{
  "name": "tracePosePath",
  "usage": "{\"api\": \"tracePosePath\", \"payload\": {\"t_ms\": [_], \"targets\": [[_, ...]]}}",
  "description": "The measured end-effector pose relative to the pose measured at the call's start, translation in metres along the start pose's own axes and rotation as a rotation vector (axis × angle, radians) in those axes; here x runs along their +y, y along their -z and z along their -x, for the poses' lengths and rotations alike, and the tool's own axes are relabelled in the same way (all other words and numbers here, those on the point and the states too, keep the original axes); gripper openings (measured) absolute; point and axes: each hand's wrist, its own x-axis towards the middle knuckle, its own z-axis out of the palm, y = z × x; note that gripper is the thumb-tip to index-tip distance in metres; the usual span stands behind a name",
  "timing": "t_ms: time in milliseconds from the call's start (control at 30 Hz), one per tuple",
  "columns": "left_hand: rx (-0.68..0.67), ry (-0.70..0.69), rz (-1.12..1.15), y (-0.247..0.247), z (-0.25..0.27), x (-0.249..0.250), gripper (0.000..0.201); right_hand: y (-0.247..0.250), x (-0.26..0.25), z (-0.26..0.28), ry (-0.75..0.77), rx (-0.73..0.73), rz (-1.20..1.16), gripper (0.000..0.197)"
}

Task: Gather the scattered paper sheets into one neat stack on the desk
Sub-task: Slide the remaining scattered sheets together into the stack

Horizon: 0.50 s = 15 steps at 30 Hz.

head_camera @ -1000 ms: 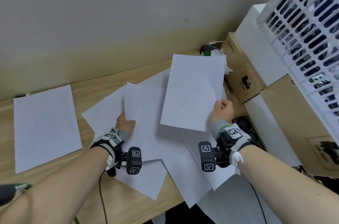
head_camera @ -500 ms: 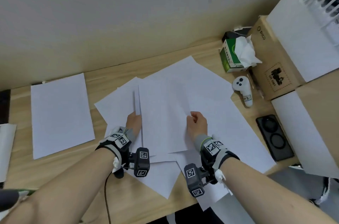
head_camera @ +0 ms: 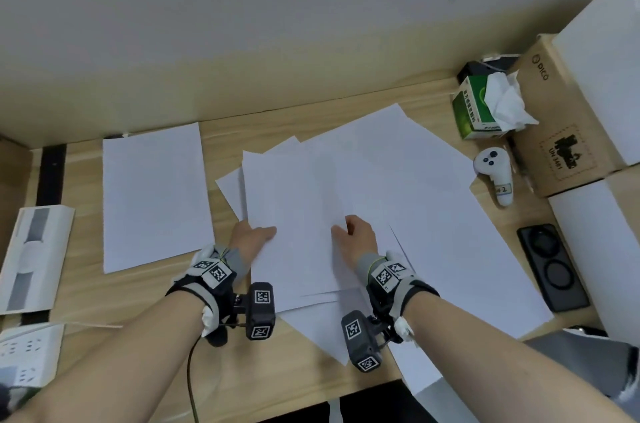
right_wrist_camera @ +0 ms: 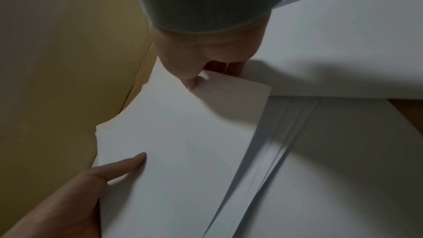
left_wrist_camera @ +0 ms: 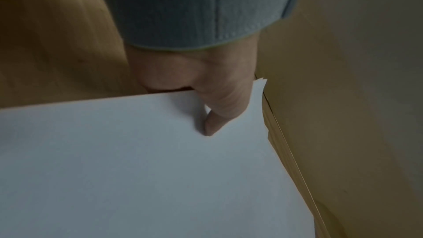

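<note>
While both hands work at the middle of a light wooden surface (head_camera: 156, 298), a loose pile of white paper sheets (head_camera: 398, 187) lies fanned out there at differing angles, some corners jutting past the near edge. On top of the pile sits a partly squared bundle of sheets (head_camera: 298, 215), and both hands are on it. At the bundle's left edge, the left hand (head_camera: 251, 237) pinches it, thumb lying on top of the paper and fingers tucked underneath; the left wrist view shows the thumb (left_wrist_camera: 219, 115) pressing down on the top sheet. Toward the bundle's right side, the right hand (head_camera: 356, 235) has its fingers curled at the paper; the right wrist view shows its thumb (right_wrist_camera: 190, 77) pinching the edge of a sheet, with several staggered sheet edges fanned just beside it. One single sheet (head_camera: 154, 197) lies flat by itself to the left, apart from the pile. At the right of the surface stand a green tissue box (head_camera: 474, 111) with a tissue sticking out, a white handheld controller (head_camera: 495, 177), a flat black case (head_camera: 552, 272), and stacked cardboard boxes (head_camera: 561, 118). At the far left are a white device (head_camera: 33, 253) and a white power strip (head_camera: 24, 353). Each wrist wears a strapped camera mount bearing black-and-white square markers.
</note>
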Motion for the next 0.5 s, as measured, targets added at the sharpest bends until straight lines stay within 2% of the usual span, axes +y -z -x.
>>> {"api": "tracePosePath", "payload": {"t_ms": [100, 233, 300, 433, 500], "targets": [[0.073, 0.007, -0.012, 0.01, 0.005, -0.003, 0.058, 0.007, 0.002, 0.012, -0.03, 0.077, -0.045, 0.001], [0.124, -0.002, -0.096, 0.025, 0.014, -0.005, 0.063, 0.031, 0.02, 0.026, -0.07, 0.146, 0.032, 0.007], [0.138, -0.005, -0.129, 0.031, 0.022, -0.006, 0.059, 0.044, 0.033, 0.038, -0.073, 0.154, 0.107, 0.01], [0.129, -0.044, -0.129, 0.036, 0.041, -0.016, 0.056, 0.056, 0.057, 0.058, -0.121, 0.086, 0.26, 0.026], [0.089, -0.08, -0.08, 0.035, 0.049, -0.022, 0.048, 0.056, 0.059, 0.064, -0.12, 0.052, 0.315, 0.04]]}}
